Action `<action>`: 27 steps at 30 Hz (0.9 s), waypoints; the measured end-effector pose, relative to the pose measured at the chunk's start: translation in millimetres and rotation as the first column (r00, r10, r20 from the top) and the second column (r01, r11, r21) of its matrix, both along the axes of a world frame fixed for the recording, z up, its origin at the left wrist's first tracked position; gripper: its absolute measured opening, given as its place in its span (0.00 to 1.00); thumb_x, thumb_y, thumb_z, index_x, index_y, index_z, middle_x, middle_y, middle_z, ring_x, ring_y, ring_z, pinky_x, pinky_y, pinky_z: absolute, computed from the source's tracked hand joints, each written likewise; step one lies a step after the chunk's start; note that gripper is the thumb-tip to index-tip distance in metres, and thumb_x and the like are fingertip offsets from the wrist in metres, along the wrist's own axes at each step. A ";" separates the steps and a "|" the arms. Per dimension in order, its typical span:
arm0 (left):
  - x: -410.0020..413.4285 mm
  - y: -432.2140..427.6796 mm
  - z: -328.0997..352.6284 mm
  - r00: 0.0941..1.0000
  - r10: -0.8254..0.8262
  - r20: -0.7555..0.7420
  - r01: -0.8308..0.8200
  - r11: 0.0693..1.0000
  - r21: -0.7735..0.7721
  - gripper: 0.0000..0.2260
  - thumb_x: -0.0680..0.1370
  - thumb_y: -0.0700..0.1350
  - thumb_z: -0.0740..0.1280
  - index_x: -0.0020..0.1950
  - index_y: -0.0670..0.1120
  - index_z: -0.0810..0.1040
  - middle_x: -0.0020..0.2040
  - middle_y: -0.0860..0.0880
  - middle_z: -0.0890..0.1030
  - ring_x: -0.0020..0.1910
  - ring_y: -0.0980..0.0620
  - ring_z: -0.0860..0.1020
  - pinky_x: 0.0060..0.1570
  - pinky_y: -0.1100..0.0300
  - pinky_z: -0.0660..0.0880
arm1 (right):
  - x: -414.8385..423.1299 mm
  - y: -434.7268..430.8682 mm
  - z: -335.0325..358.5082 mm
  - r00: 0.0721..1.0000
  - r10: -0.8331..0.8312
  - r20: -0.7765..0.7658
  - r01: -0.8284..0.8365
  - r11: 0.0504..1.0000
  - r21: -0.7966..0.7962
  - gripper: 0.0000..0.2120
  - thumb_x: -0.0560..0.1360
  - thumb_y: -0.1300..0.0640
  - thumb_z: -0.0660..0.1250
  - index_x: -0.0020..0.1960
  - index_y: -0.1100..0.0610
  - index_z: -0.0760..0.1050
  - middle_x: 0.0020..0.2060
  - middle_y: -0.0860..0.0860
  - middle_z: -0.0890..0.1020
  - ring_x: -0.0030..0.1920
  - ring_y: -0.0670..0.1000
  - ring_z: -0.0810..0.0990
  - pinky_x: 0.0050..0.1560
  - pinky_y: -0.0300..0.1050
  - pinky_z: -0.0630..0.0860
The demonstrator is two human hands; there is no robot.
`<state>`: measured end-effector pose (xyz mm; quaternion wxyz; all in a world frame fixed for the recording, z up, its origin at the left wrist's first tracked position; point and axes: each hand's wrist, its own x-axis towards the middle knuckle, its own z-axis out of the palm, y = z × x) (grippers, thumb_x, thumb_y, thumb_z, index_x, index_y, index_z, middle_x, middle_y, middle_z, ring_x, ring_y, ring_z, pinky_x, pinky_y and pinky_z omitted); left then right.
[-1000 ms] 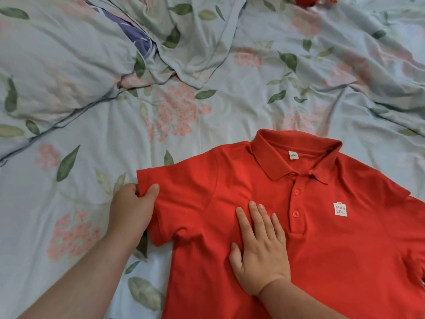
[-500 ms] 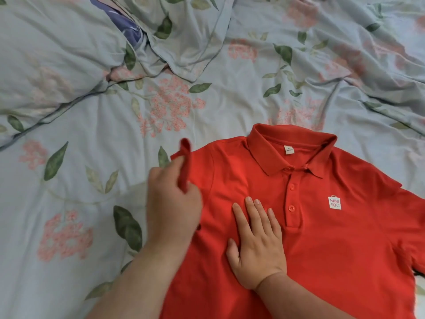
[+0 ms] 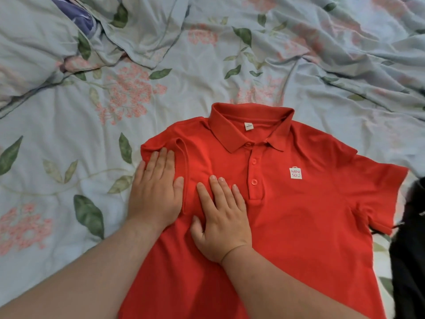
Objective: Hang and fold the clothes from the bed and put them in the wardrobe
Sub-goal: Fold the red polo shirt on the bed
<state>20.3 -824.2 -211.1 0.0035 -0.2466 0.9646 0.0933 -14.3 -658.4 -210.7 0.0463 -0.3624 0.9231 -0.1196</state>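
Observation:
A red polo shirt (image 3: 299, 215) with a small white logo patch lies face up on the bed, collar away from me. Its left sleeve is folded inward over the chest, the hem edge running down beside the placket. My left hand (image 3: 156, 192) lies flat on that folded sleeve with straight fingers. My right hand (image 3: 220, 217) presses flat on the chest just left of the buttons, fingers spread. The right sleeve (image 3: 379, 196) lies spread out.
The bed sheet (image 3: 57, 169) is pale blue with pink flowers and green leaves. A rumpled blanket (image 3: 69, 31) of the same print bunches at the far left. A dark garment (image 3: 409, 261) lies at the right edge, beside the shirt's right sleeve.
My left hand lifted the left sleeve, carried it over onto the chest, released it and now lies flat on it. My right hand stayed pressed on the chest.

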 end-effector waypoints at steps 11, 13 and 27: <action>-3.8 -0.3 -7.1 0.998 0.046 -0.042 -0.047 0.999 -0.008 0.31 0.78 0.55 0.48 0.77 0.40 0.61 0.77 0.40 0.64 0.76 0.41 0.61 0.73 0.62 0.39 | -94.4 172.5 39.5 0.955 -0.268 -0.127 0.252 0.959 -0.129 0.28 0.74 0.51 0.59 0.73 0.57 0.70 0.75 0.57 0.68 0.75 0.57 0.65 0.76 0.59 0.56; -5.8 -3.2 -8.4 0.998 0.046 -0.051 -0.046 0.999 0.005 0.31 0.78 0.55 0.48 0.77 0.39 0.61 0.77 0.39 0.64 0.75 0.39 0.62 0.72 0.63 0.38 | -101.9 195.5 29.3 0.947 -0.313 -0.076 0.318 0.946 0.063 0.32 0.75 0.44 0.55 0.77 0.54 0.64 0.78 0.57 0.62 0.78 0.58 0.60 0.77 0.59 0.52; -60.1 120.1 42.5 0.952 -0.187 -0.243 0.206 0.977 0.058 0.32 0.75 0.52 0.55 0.76 0.37 0.60 0.77 0.35 0.59 0.77 0.37 0.56 0.76 0.47 0.50 | -109.9 196.1 4.0 0.946 -0.322 0.017 0.313 0.929 0.197 0.36 0.75 0.40 0.50 0.81 0.51 0.53 0.80 0.57 0.54 0.80 0.57 0.51 0.76 0.57 0.45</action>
